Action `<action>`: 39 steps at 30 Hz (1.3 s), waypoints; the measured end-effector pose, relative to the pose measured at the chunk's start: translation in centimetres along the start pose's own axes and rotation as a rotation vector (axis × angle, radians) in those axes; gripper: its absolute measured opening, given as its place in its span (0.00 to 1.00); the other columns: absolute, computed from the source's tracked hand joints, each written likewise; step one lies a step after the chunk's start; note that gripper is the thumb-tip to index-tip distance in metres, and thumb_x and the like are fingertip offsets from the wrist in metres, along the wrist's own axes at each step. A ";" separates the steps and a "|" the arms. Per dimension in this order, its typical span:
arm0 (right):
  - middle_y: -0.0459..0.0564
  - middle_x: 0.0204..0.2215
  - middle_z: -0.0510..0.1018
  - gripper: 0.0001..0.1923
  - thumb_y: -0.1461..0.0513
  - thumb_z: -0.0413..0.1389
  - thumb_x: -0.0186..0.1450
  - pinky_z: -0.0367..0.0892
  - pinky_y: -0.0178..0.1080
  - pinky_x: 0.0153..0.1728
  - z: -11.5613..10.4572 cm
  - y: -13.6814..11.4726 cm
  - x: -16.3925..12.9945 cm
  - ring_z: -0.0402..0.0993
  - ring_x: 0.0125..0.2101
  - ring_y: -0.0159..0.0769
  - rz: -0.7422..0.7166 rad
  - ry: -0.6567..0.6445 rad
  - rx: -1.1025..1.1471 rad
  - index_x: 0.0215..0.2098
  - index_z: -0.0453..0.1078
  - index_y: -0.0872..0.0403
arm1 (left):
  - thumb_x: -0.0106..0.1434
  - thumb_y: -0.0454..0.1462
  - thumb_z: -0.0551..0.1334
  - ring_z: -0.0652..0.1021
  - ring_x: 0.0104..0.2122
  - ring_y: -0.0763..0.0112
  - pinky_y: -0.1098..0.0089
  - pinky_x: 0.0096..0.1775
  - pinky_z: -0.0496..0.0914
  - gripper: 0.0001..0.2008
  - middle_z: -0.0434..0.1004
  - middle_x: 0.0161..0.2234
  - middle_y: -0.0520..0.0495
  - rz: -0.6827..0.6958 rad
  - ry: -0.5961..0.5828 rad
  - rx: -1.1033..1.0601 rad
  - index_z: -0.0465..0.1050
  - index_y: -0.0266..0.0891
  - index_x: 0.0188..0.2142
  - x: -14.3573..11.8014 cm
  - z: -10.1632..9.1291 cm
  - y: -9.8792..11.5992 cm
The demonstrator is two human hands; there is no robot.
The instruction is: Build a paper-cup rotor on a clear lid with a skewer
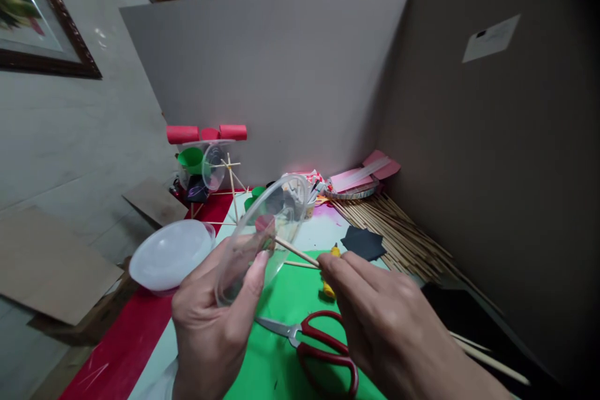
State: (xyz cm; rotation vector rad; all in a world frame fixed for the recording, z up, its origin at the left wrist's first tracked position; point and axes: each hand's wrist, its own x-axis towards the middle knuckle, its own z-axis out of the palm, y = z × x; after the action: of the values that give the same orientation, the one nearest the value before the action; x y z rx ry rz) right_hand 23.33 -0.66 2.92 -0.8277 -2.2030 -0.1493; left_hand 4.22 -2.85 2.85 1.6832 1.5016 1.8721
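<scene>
My left hand (213, 319) grips a clear plastic cup (262, 231), tilted with its mouth toward the back right and my thumb on its side. My right hand (389, 325) pinches a thin wooden stick (295, 251) whose far end touches the cup's wall near a pink spot. Both hands hover over a green sheet (281, 350) on the table. Red-handled scissors (319, 347) lie on that sheet below my hands.
A white plastic lid (169, 255) sits at the left on red paper (117, 350). A bundle of bamboo sticks (398, 231) and a black paper shape (363, 242) lie at the right. A stick frame with clear cups and red rolls (206, 162) stands behind. Grey cardboard walls enclose the back and right.
</scene>
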 end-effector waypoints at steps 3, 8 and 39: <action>0.44 0.22 0.74 0.16 0.66 0.47 0.75 0.61 0.32 0.22 0.5 0.7 1.1 0.65 0.20 0.29 0.174 -0.119 0.331 0.32 0.71 0.54 | 0.66 0.31 0.66 0.83 0.41 0.66 0.70 0.48 0.73 0.14 0.85 0.42 0.53 0.164 -0.009 0.085 0.85 0.51 0.45 0.2 0.1 -0.6; 0.42 0.21 0.75 0.15 0.68 0.50 0.75 0.61 0.29 0.22 1.7 1.4 1.4 0.68 0.19 0.27 0.125 -0.133 0.225 0.32 0.73 0.55 | 0.66 0.26 0.63 0.82 0.38 0.68 0.71 0.45 0.72 0.16 0.83 0.37 0.50 0.347 -0.077 0.178 0.84 0.46 0.45 1.0 0.2 -1.2; 0.56 0.31 0.70 0.16 0.72 0.47 0.63 0.42 0.43 0.30 4.0 0.8 0.1 0.55 0.30 0.39 0.468 -0.163 0.522 0.40 0.76 0.60 | 0.67 0.26 0.61 0.82 0.39 0.68 0.73 0.45 0.72 0.15 0.83 0.39 0.44 0.433 -0.184 0.235 0.84 0.39 0.46 1.5 1.1 -2.9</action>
State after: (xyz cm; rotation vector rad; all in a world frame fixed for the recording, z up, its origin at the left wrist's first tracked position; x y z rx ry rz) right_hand 21.29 1.42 0.11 -1.0402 -1.9853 0.7111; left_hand 3.29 0.14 1.38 2.3774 1.4125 1.7086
